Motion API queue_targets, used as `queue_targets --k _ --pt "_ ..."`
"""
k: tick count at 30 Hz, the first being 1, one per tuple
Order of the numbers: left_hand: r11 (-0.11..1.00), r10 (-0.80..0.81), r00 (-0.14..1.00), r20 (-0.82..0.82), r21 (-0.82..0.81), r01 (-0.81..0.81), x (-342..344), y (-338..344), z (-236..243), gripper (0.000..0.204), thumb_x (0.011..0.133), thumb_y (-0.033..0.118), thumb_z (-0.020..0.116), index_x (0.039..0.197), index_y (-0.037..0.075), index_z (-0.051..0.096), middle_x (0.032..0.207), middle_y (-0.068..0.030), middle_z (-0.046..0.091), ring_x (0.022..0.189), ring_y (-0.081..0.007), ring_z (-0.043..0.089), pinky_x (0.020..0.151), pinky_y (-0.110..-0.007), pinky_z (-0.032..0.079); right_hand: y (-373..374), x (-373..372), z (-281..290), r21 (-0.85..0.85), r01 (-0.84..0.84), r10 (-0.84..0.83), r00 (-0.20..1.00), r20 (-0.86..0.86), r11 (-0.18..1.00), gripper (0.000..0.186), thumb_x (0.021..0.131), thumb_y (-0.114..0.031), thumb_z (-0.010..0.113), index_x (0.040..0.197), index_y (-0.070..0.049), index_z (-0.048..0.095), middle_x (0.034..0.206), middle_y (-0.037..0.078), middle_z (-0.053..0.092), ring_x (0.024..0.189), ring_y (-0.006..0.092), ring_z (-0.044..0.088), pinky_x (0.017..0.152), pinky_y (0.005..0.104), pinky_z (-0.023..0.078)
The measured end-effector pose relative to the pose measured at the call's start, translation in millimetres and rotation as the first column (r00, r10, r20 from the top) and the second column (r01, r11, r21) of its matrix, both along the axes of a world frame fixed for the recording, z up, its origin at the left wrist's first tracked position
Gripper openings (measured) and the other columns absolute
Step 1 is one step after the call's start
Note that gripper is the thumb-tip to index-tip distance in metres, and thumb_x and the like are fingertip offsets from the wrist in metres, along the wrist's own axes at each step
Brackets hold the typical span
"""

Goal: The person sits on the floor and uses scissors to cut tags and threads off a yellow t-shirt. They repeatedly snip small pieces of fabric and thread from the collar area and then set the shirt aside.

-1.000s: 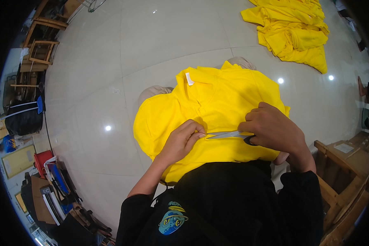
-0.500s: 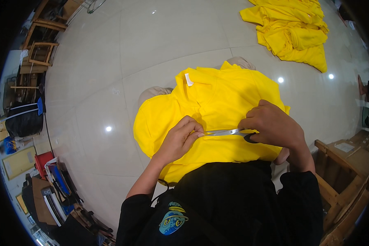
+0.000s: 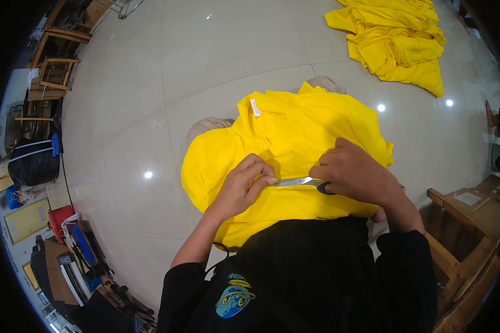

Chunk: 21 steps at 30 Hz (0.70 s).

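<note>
A yellow hooded garment (image 3: pixel 330 116) with a small white label (image 3: pixel 255 108) lies across my lap, over knees in beige trousers. My right hand (image 3: pixel 347 172) is closed on steel scissors (image 3: pixel 293 182) with black handles, their blades pointing left across the cloth. My left hand (image 3: pixel 243 186) is pinched on the garment at the blade tips; any fine thread between its fingers is too small to make out.
A heap of yellow garments (image 3: pixel 394 50) lies on the tiled floor (image 3: pixel 122 100). Wooden frames (image 3: pixel 58 72), bags and boards line the left side. A wooden chair (image 3: pixel 455 252) and cardboard stand at lower right. A person's bare foot (image 3: pixel 490 114) shows at the right edge.
My right hand and the scissors have moved slightly left. My left hand has shifted a little up and to the left, still pinched at the blade tips.
</note>
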<state>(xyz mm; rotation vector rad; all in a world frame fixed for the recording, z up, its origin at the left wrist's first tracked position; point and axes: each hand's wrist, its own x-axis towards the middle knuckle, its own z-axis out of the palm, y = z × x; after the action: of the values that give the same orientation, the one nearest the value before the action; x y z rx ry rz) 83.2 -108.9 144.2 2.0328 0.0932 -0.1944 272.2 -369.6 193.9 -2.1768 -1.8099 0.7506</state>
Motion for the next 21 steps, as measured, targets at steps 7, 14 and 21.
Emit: queue_targets --k 7,14,21 --pt "0.999 0.039 0.999 0.013 0.006 -0.039 -1.4 3.3 -5.0 0.009 0.111 0.008 0.073 0.117 0.002 0.071 0.113 -0.0133 0.066 0.106 -0.0315 0.069 0.095 -0.038 0.055 -4.0 -0.9 -0.9 -0.048 -0.01 0.011 1.0 0.023 0.999 0.027 0.085 -0.019 0.094 0.11 -0.015 0.083 0.094 0.004 0.079 0.094 0.0243 0.076 0.1 0.0409 0.051" --pt "0.624 0.663 0.726 0.183 0.401 -0.671 -29.2 177.5 -41.6 0.036 0.125 0.034 0.051 0.119 0.002 0.067 0.108 -0.0076 0.069 0.094 -0.0176 0.058 0.087 -0.037 0.052 -33.7 33.4 29.5 0.11 0.294 -0.291 0.956 -0.04 0.95 0.043 0.081 -0.014 0.096 0.123 -0.011 0.085 0.109 0.01 0.083 0.1 0.0277 0.076 0.102 0.0418 0.052" --pt "0.738 0.583 0.789 0.195 0.28 -0.614 -4.6 169.9 -18.1 0.025 0.115 0.02 0.071 0.134 0.003 0.072 0.109 -0.0108 0.081 0.097 -0.0213 0.075 0.091 -0.038 0.06 -29.7 42.5 -0.4 0.29 0.686 -0.595 0.725 -0.346 0.668 0.054 0.077 -0.009 0.104 0.125 -0.005 0.081 0.101 0.007 0.079 0.088 0.0206 0.071 0.089 0.0339 0.054"
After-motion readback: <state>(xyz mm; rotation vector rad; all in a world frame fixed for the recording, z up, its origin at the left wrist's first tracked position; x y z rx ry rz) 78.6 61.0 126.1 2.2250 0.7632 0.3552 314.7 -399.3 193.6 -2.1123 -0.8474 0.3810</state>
